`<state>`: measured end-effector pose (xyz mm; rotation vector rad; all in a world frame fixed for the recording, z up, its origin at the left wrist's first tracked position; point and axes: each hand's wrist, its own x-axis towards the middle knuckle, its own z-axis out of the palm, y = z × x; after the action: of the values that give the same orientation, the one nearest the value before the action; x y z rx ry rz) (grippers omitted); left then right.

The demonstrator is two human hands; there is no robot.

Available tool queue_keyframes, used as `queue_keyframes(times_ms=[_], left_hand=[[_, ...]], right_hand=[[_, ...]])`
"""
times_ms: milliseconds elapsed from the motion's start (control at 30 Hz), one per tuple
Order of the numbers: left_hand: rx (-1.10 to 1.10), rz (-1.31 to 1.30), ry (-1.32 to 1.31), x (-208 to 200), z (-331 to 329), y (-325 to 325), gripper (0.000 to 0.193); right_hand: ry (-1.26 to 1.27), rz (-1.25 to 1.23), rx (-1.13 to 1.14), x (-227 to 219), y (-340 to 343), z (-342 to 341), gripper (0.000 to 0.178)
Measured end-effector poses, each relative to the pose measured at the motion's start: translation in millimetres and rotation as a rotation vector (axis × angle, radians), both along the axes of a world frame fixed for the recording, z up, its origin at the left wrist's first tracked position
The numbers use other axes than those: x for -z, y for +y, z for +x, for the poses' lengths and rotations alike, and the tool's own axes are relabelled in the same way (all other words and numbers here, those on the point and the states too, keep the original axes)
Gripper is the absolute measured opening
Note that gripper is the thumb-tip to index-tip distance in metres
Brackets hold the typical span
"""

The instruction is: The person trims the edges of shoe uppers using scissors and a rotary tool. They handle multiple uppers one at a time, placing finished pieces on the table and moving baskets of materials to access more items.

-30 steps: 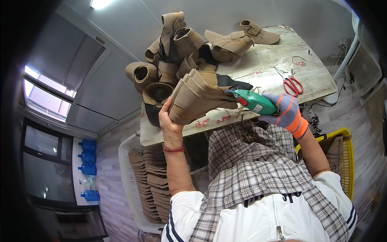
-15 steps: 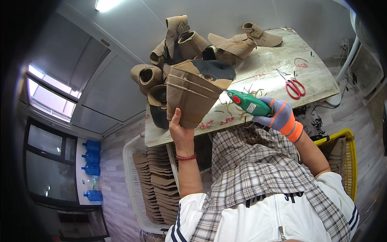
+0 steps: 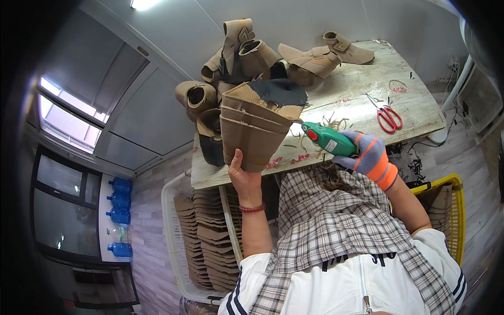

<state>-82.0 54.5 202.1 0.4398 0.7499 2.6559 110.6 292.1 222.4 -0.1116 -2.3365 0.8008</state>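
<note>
My bare left hand (image 3: 244, 178) holds up tan shoe uppers (image 3: 252, 139) with several layered edges, its thumb on their near face. A black lining shows at their far side. In my right hand (image 3: 370, 160), which wears a grey and orange glove, is a green handheld power trimmer (image 3: 332, 142) with a red button. The trimmer's thin tip is at the right edge of the uppers; whether it touches them I cannot tell. Fingers of my left hand behind the uppers are hidden.
Tan shoe uppers (image 3: 257, 58) are heaped at the table's far left, with others (image 3: 310, 60) farther right. Red-handled scissors (image 3: 389, 119) and trimmings lie on the worn table (image 3: 420, 105). Below stand a white basket (image 3: 170, 236) of stacked tan pieces and a yellow basket (image 3: 461, 210).
The whole view has shifted slightly, so the table and its things appear a little farther right and lower. Both hands keep their hold, and the trimmer tip stays by the uppers' right edge.
</note>
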Motion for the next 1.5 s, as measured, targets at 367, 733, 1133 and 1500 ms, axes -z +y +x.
queue_keyframes(times_ms=[367, 733, 1133, 1500], left_hand=[[0.093, -0.028, 0.066, 8.7, 9.5, 1.1, 0.047], [-0.084, -0.364, 0.319, 39.3, 13.7, 12.5, 0.047], [-0.316, -0.82, 0.85, 59.6, 16.0, 25.2, 0.025], [-0.61, -1.122, 1.564, 66.8, 14.4, 28.4, 0.047]], right_hand=[[0.007, -0.133, -0.033, 6.7, -1.3, -6.3, 0.054], [-0.015, -0.55, -0.08, 11.9, 0.2, -22.0, 0.057], [-0.016, -0.663, -0.032, -2.8, 1.5, -18.3, 0.052], [-0.047, -0.737, 0.068, -12.6, 4.4, -12.9, 0.05]])
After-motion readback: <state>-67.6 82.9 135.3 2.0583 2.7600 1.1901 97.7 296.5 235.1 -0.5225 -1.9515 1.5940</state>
